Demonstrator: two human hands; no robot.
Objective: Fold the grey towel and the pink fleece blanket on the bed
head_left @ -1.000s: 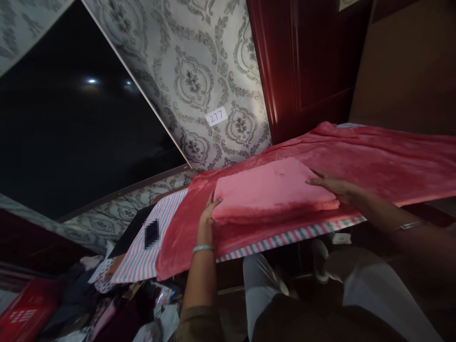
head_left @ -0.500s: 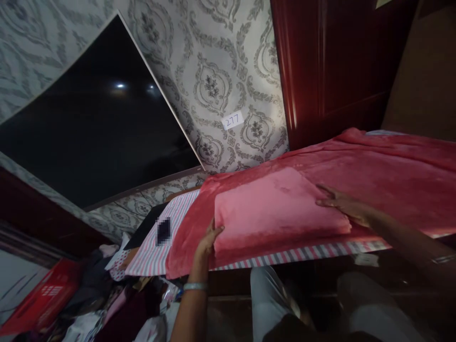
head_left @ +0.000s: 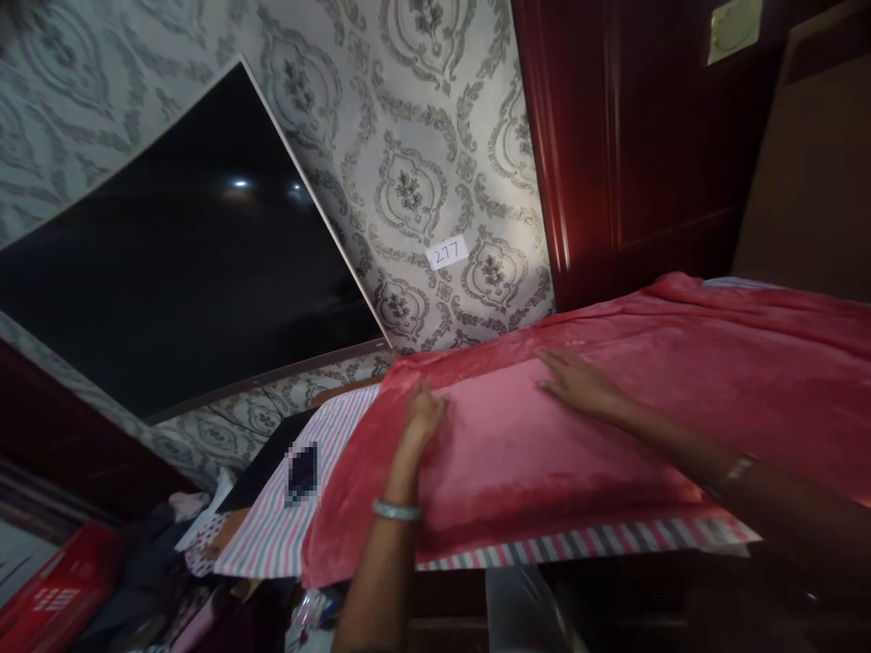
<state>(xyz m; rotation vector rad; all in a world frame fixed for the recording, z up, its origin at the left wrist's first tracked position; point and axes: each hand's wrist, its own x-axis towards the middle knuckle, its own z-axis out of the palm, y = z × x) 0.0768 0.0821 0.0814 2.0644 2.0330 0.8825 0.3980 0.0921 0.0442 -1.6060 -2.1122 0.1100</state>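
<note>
A folded pink fleece cloth point(head_left: 504, 435) lies flat on a larger red fleece blanket point(head_left: 748, 363). Over its far left corner is my left hand point(head_left: 425, 417), slightly blurred, with fingers and thumb apart. My right hand point(head_left: 578, 385) lies across the cloth's far edge, palm down and fingers stretched out. Neither hand grips anything that I can see. Under the blanket a striped sheet point(head_left: 544, 547) shows along the front edge and at the left end.
A pixelated dark object point(head_left: 303, 473) lies on the sheet's left end. Behind stand a large TV point(head_left: 204, 245), patterned wallpaper with a "277" paper point(head_left: 447, 252), and a dark red wooden panel point(head_left: 646, 145). Clothes and a red box point(head_left: 68, 580) crowd the lower left.
Both hands have moved away from me, from the near sides of the pink cloth to its far edge; the right also went left. The camera view has tilted up slightly.
</note>
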